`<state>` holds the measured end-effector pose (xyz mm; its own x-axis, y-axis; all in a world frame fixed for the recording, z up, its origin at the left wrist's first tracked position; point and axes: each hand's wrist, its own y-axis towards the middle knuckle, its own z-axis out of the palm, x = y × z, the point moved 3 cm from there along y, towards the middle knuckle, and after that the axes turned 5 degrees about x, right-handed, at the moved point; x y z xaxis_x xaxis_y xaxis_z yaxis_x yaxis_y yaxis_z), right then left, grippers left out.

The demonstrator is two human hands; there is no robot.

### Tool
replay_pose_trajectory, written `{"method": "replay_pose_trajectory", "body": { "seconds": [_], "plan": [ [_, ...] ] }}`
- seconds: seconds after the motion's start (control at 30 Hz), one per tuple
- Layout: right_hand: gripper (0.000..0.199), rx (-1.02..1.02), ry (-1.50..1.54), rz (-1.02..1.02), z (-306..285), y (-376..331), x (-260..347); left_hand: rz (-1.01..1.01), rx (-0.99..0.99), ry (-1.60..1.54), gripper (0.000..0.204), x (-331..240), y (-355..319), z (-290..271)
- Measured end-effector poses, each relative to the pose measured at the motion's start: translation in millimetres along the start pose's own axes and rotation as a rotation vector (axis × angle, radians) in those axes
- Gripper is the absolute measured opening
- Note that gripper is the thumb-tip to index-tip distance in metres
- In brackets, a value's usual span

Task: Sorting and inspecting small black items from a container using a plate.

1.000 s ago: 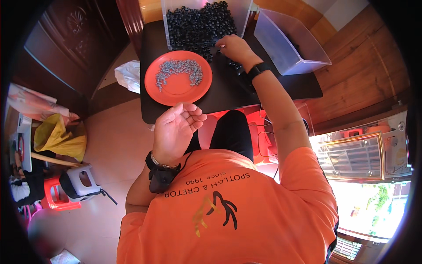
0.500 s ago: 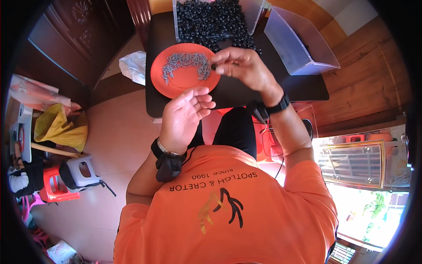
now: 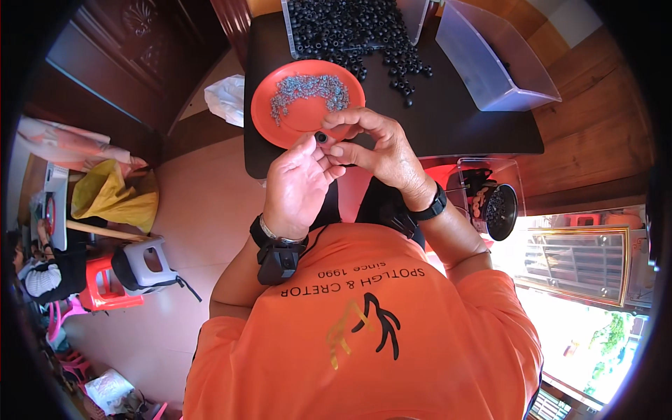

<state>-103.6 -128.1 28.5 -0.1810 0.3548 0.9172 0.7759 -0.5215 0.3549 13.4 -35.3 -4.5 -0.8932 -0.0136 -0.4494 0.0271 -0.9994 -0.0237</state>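
A small black ring-like piece (image 3: 321, 137) sits at the fingertips of my left hand (image 3: 294, 185), which is closed on it, palm up. My right hand (image 3: 388, 154) is right beside it, its thumb and index finger apart around the same spot, with nothing visible between them. Both hands are over the near edge of a red plate (image 3: 262, 112). A curved heap of tiny silvery-grey pieces (image 3: 308, 87) lies on the plate. Behind it, many matching black pieces (image 3: 350, 35) fill a clear bin and spill onto the dark table (image 3: 462, 133).
A second clear bin (image 3: 490, 63) stands at the table's right. Below the table edge, by my right arm, is a black bowl (image 3: 501, 210) of small pieces. To the left are a white bag (image 3: 225, 100), a yellow cloth (image 3: 119, 192) and plastic stools (image 3: 147, 262).
My right hand has come down and left from beside the plate to my left hand. The black piece it pinched is now at my left fingertips, and my right fingers have spread.
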Motion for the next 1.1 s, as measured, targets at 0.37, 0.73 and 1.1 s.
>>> {"method": "replay_pose_trajectory", "body": {
  "seconds": [0.37, 0.73, 1.1],
  "plan": [
    [0.025, 0.005, 0.02, -0.013, 11, -4, -3, -0.012, -0.016, 0.101, 0.025, 3, -3, 6],
    [0.023, 0.023, 0.0, -0.055, 15, -3, 2, 0.011, 0.035, 0.117, 0.024, 2, -5, -1],
    [0.022, 0.153, -0.067, -0.106, 17, 6, 3, 0.029, 0.037, 0.205, 0.032, -4, -14, -16]
  ]
}}
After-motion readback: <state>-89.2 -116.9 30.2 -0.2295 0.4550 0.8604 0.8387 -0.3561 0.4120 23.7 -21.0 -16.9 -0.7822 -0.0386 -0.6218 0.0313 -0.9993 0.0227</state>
